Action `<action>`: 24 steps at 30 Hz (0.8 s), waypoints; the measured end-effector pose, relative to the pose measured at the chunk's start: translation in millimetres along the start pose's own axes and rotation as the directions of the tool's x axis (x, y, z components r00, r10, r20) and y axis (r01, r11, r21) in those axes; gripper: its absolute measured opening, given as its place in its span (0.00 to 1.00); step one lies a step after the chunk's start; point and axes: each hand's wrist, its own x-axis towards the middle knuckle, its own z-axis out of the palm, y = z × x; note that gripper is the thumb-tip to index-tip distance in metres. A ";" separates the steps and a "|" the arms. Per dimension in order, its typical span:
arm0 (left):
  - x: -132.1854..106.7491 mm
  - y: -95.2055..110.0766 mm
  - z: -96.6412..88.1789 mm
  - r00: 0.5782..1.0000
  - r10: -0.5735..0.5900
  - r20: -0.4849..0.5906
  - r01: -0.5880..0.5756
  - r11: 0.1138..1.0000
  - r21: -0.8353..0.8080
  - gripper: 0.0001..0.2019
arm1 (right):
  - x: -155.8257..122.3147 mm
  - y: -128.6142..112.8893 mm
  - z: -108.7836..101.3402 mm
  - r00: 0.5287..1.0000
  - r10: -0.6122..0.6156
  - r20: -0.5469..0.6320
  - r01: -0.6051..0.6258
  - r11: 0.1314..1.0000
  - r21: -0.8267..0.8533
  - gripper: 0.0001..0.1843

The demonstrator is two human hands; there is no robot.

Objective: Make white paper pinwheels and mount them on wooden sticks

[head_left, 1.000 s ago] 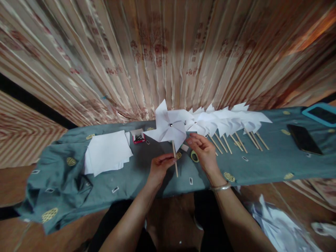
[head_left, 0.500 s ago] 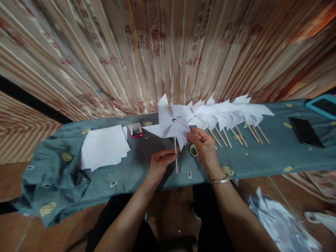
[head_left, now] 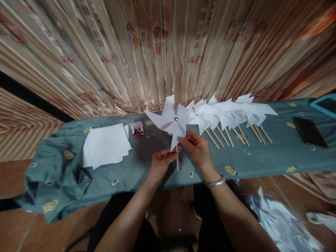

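A white paper pinwheel (head_left: 170,118) with a silver pin at its centre is held up over the cloth-covered table. My left hand (head_left: 161,161) pinches its wooden stick (head_left: 177,162) below the paper blades. At the lower right blade, my right hand (head_left: 196,146) has thumb and fingers closed on the paper edge; a bracelet is on that wrist. Right of the hands lies a row of finished-looking white pinwheels (head_left: 228,113), overlapping, their sticks pointing toward me. To the left sit a stack of white paper sheets (head_left: 107,145) and a small red-and-white box (head_left: 137,129) of metal pins.
The table has a grey-green cloth (head_left: 147,175) over it. A dark phone (head_left: 309,132) and a blue-framed device (head_left: 324,105) lie at the right end. A patterned curtain (head_left: 168,52) hangs behind. Below right is a plastic bag (head_left: 280,220) with white paper shapes.
The pinwheel's blades have turned about the pin. My right hand has moved left and slightly lower on the paper, while my left hand keeps the stick. The view has shifted slightly.
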 end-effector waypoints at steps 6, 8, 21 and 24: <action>-0.2 0.7 -4.3 1.000 -0.008 0.017 0.008 1.000 -0.004 0.13 | 1.8 -7.9 -14.6 0.998 -0.049 -0.044 0.045 0.994 -0.100 0.19; -0.8 1.1 -6.7 1.000 -0.025 0.017 0.025 1.000 0.010 0.12 | 6.1 -11.9 -25.2 0.987 -0.087 -0.135 0.069 0.989 -0.134 0.20; -8.1 2.7 -16.7 0.995 -0.092 0.036 0.089 0.993 0.074 0.10 | 29.2 -13.4 -54.6 0.897 -0.325 -0.301 0.261 0.937 -0.232 0.22; -8.7 2.0 -18.4 0.994 -0.094 0.061 0.089 0.992 0.092 0.10 | 29.9 -14.5 -52.4 0.915 -0.333 -0.229 0.289 0.935 -0.206 0.23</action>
